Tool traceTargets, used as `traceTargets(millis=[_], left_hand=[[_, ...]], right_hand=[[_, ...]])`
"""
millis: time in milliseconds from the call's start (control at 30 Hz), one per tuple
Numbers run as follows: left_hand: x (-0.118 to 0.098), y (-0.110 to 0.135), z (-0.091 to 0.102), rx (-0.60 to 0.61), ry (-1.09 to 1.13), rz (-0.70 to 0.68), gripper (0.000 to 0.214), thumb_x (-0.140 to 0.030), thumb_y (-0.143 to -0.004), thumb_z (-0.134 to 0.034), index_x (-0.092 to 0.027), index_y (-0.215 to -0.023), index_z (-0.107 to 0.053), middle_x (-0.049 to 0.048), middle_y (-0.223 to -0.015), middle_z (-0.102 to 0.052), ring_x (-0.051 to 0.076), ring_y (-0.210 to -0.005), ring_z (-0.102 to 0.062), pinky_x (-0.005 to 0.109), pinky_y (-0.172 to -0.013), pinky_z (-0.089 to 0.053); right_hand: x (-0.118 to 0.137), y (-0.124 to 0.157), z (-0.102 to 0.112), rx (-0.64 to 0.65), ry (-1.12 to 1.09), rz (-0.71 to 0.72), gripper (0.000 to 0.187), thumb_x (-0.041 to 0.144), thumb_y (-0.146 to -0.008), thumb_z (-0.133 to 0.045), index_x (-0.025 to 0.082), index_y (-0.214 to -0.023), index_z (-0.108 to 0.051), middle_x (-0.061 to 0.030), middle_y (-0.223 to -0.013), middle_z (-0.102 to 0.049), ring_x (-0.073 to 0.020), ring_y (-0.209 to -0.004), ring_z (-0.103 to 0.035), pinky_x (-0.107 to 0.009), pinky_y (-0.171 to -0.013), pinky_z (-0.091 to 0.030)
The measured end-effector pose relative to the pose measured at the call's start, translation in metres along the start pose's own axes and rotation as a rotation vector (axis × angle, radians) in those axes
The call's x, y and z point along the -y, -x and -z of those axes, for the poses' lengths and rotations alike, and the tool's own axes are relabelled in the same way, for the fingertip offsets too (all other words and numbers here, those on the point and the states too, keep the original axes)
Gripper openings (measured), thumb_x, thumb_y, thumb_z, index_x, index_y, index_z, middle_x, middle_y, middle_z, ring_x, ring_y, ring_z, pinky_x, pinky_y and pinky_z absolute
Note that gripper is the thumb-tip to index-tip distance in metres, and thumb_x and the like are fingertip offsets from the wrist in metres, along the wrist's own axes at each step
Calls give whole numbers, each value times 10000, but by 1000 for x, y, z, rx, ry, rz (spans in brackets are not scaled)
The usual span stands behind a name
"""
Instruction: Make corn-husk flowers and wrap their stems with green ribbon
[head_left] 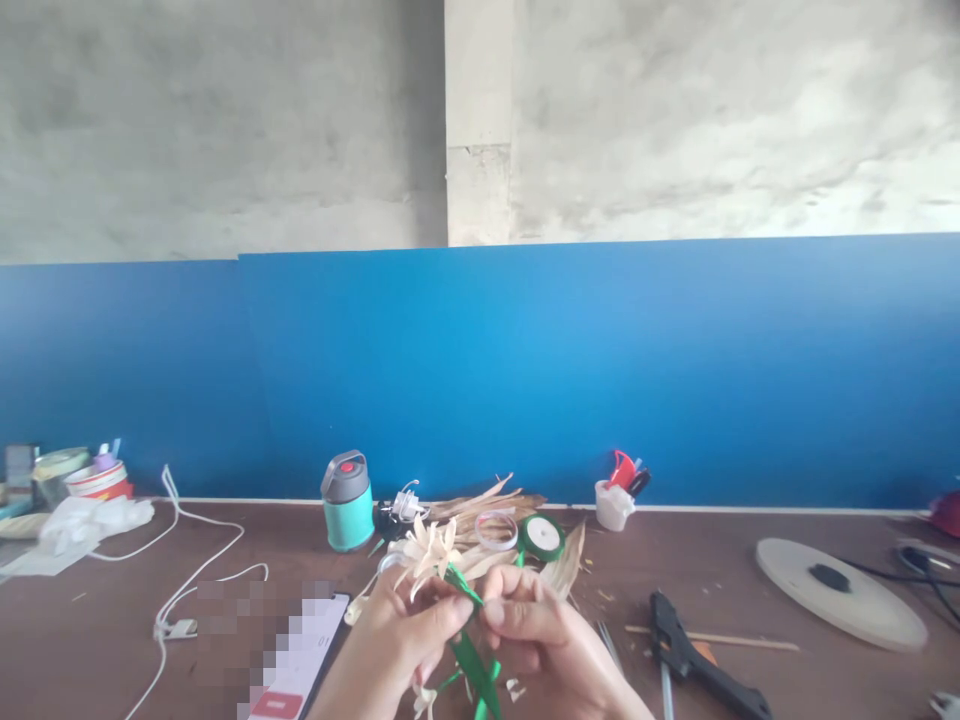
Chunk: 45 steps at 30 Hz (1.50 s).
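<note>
Head view, the only one. Both hands are close together low in the middle, over the table (720, 560). Left hand (416, 625): thumb and fingers pressed together, pinching the green stem (463, 586) just under a pale flower (429, 552). The bloom leans up and left, clear of the thumb, petals spread. Right hand (536, 620): thumb and forefinger meet at the stem's near end, pinching a bit of green there; cannot tell whether ribbon alone or ribbon and stem together. Loose ribbon (474, 665) hangs below, between the hands.

Step in hand, by my reading: winding ribbon round the stem, left hand steadying, right hand working the strip. Seems partway; green already shows close under the petals. A further turn would call for a firm left pinch, light tension on the right and a small roll of the stem, the hanging length kept from twisting. Petals look thin; a slip of the left fingers could crush them.

About the hands: a green spool (543, 537) just beyond, beside a clear ring (496, 530); dry husks (566, 565) spread around both. Phone (304, 655) near the left wrist. Glue gun (694, 650) off to the right, lying across a thin stick (750, 641).
</note>
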<state>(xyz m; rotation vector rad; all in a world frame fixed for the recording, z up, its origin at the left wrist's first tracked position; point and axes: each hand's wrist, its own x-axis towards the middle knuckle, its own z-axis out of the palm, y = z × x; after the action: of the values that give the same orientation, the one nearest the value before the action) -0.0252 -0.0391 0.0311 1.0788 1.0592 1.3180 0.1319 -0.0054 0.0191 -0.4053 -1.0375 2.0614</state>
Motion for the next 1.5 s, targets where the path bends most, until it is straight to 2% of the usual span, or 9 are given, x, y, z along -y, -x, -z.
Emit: traceTargets(millis=[133, 233, 433, 633, 800, 1000, 1133, 1333, 1500], left_hand=[[2, 0, -7, 18, 64, 12, 208, -303, -608, -742, -140, -603, -613, -9, -503, -583, -2, -349, -213, 172, -379, -132], [5, 0, -12, 0, 133, -4, 208, -312, -607, -765, -147, -608, -640, -10, -500, -602, -6, -334, -194, 166, -367, -203], [17, -7, -14, -85, 224, -65, 300, -390, -561, -818, -165, -554, -620, -12, -515, -579, 121, -495, -510, 231, -507, -423], [18, -11, -8, -200, 28, -163, 196, -314, -585, -767, -156, -552, -656, -3, -550, -594, 142, -537, -544, 225, -511, -428], [17, -5, -12, -231, -27, -114, 202, -352, -631, -729, -160, -634, -665, -11, -481, -589, 147, -432, -546, 232, -434, -432], [28, -3, -22, -232, 146, -108, 226, -352, -627, -761, -162, -601, -642, -19, -480, -588, 106, -410, -494, 203, -431, -405], [36, -4, -24, -277, 139, -170, 225, -347, -645, -744, -164, -573, -633, -13, -500, -577, 114, -468, -500, 194, -452, -392], [22, 4, -30, -340, 0, -229, 170, -298, -636, -735, -172, -558, -651, 1, -512, -599, 137, -492, -503, 204, -448, -404], [20, 6, -29, -305, 51, -182, 195, -337, -626, -752, -159, -619, -672, 15, -554, -634, 157, -548, -553, 220, -517, -435]], right_hand=[[-2, 0, -2, -63, 52, 52, 261, 266, -651, -827, 129, -598, -612, 23, -521, -565, -14, -373, -272, -200, -395, -115], [-6, 1, -4, -121, 98, 112, 285, 303, -649, -828, 137, -606, -600, 34, -517, -546, -19, -383, -287, -202, -406, -124], [-12, 0, -11, -273, 264, 270, 361, 417, -655, -810, 155, -636, -562, 50, -520, -502, -50, -442, -352, -186, -439, -244], [-19, -1, -13, -405, 677, 514, 320, 425, -784, -670, 164, -638, -558, 19, -568, -501, -105, -523, -421, -227, -495, -331], [-23, 2, -20, -502, 814, 645, 273, 359, -826, -600, 185, -628, -529, 15, -584, -487, -120, -536, -421, -236, -504, -336], [-24, 2, -21, -560, 974, 753, 249, 277, -832, -570, 199, -605, -504, 18, -579, -478, -122, -529, -399, -241, -501, -314], [-26, 2, -20, -564, 1014, 789, 237, 263, -835, -565, 201, -613, -510, 16, -578, -477, -125, -529, -399, -246, -494, -303], [-29, 1, -20, -583, 1020, 832, 233, 253, -837, -572, 204, -615, -523, 14, -567, -476, -127, -517, -401, -253, -489, -297], [-30, 1, -16, -575, 1091, 895, 206, 214, -844, -552, 209, -639, -529, 5, -588, -503, -134, -528, -430, -256, -497, -307]])
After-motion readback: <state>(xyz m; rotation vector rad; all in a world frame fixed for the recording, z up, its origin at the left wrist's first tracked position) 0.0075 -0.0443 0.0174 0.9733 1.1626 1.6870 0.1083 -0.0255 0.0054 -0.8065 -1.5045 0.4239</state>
